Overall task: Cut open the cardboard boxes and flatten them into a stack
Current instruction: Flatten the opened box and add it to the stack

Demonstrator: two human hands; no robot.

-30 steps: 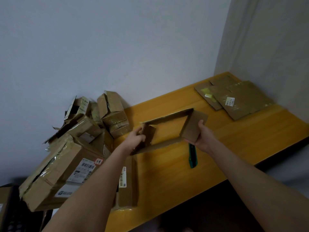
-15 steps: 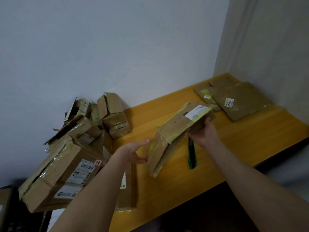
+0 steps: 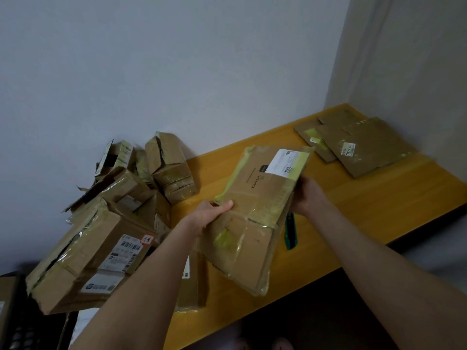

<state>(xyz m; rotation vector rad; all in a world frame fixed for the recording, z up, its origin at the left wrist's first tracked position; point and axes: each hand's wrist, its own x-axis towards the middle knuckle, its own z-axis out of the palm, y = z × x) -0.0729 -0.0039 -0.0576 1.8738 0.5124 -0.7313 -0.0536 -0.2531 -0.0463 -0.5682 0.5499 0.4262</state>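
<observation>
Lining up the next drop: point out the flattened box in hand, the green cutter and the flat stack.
flattened box [image 3: 252, 213], head view, middle of its taped face.
green cutter [image 3: 290, 232], head view, handle showing past the box's edge.
flat stack [image 3: 376, 147], head view, bare cardboard of the top sheet.

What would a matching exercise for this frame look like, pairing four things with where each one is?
Things:
1 flattened box
2 green cutter
3 flat cardboard stack
4 box pile

Places:
A far right corner of the table
B heaped at the table's left end
C gripped by the left hand and right hand
D lying on the table below the right hand

Pairs: 1-C, 2-D, 3-A, 4-B
</observation>
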